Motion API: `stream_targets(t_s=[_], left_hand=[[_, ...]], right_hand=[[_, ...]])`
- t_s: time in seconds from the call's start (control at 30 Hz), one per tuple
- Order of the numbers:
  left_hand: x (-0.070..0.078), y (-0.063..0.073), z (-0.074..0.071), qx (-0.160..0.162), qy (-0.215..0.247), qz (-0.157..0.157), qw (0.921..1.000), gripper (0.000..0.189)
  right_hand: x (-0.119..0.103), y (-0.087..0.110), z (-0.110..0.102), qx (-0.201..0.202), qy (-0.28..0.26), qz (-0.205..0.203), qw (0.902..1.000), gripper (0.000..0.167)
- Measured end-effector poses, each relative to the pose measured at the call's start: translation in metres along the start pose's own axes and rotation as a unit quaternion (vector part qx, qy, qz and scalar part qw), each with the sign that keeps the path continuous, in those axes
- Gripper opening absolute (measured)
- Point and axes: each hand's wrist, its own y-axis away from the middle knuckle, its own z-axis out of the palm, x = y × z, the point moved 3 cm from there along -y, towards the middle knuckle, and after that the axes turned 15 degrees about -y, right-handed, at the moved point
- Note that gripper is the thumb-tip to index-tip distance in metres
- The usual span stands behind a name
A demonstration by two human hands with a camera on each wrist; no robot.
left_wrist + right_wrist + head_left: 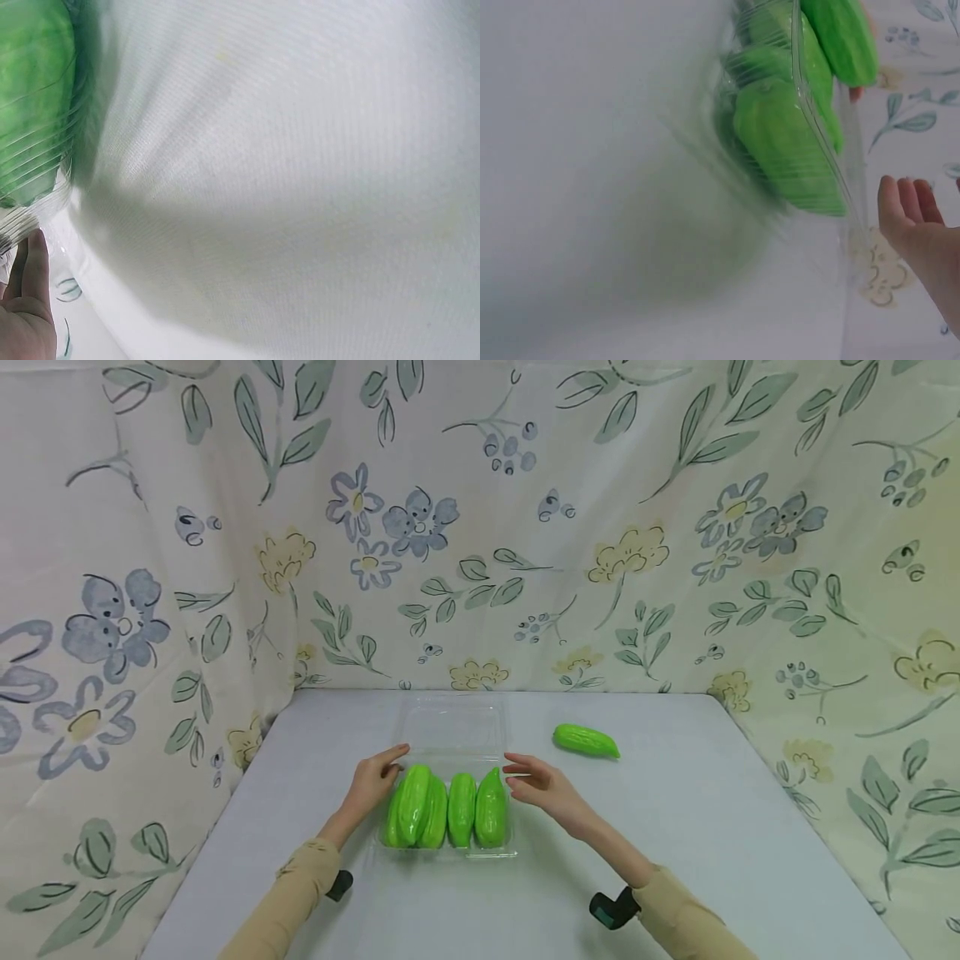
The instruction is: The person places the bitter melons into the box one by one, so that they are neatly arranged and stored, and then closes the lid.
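A clear plastic clamshell box (491, 853) stands on the table with its lid (450, 727) folded back. Several bright green, bumpy gourds (461, 810) lie in it; one on the left (414, 806) rests on top of others. My left hand (372, 781) is at the box's back left corner; in the left wrist view its straight fingers (36, 270) appear to touch the clear wall. Off the box's right side hovers my right hand (547, 789), fingers loosely extended, holding nothing. Ridged plastic and a gourd (787, 150) show close up in the right wrist view.
A single green gourd (586, 741) lies on the white table (675, 827), beyond and right of the box. A floral cloth (480, 527) hangs behind the table and along its sides. Dark wrist devices (615, 910) sit below both forearms.
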Motion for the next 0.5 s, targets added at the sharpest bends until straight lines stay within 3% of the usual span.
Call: stream_targets(t_s=[0.27, 0.5], left_hand=[[0.000, -0.001, 0.000, 0.000, -0.003, -0.004, 1.0000, 0.038], [0.000, -0.001, 0.000, -0.001, -0.009, -0.003, 1.0000, 0.039]], right_hand=[[0.006, 0.009, -0.027, 0.047, 0.011, 0.016, 0.9987, 0.053], [0.014, 0.016, -0.049, 0.106, -0.003, 0.055, 0.9929, 0.056]])
